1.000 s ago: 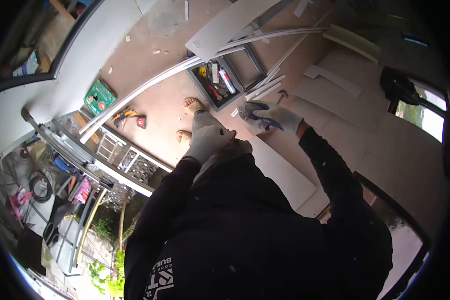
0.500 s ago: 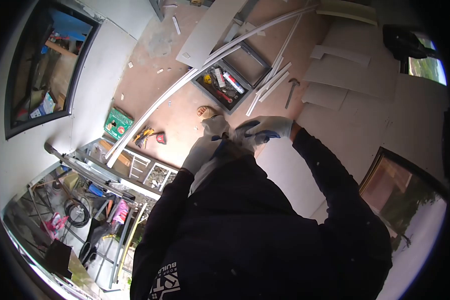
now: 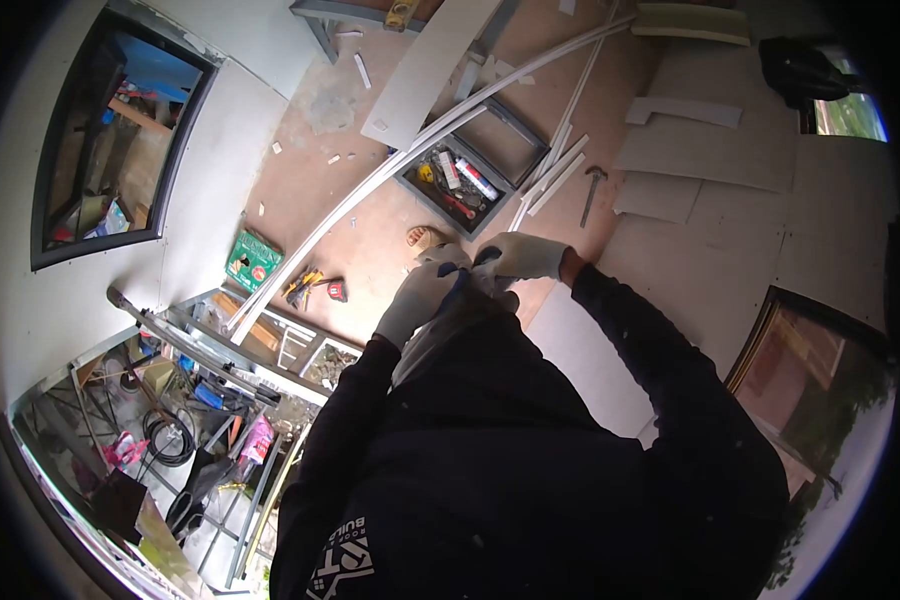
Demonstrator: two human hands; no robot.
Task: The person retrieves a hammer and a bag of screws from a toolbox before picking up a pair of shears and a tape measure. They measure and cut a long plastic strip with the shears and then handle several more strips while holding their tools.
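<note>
Both my hands wear white work gloves with blue palms and meet in front of my waist. My left hand (image 3: 420, 302) is closed, its fingertips pinched close to those of the other hand. My right hand (image 3: 526, 257) is closed too, bent in from the right. Between them shows a small pale patch, and I cannot make out what the fingers hold. Below the hands lie my grey trousers and dark top (image 3: 490, 420). A tan shoe (image 3: 425, 237) shows just beyond the left glove.
A grey toolbox (image 3: 457, 185) with tubes and tools lies open on the floor. Long white strips (image 3: 340, 213) cross beside it. A hammer (image 3: 592, 195), a green box (image 3: 254, 262), yellow-black tools (image 3: 303, 287) and a red tape measure (image 3: 337, 290) lie around. Board pieces (image 3: 705, 180) are at right.
The right glove has turned and its fingers have closed inward near the left fingertips. My left hand stays close by. The whole view has shifted slightly.
</note>
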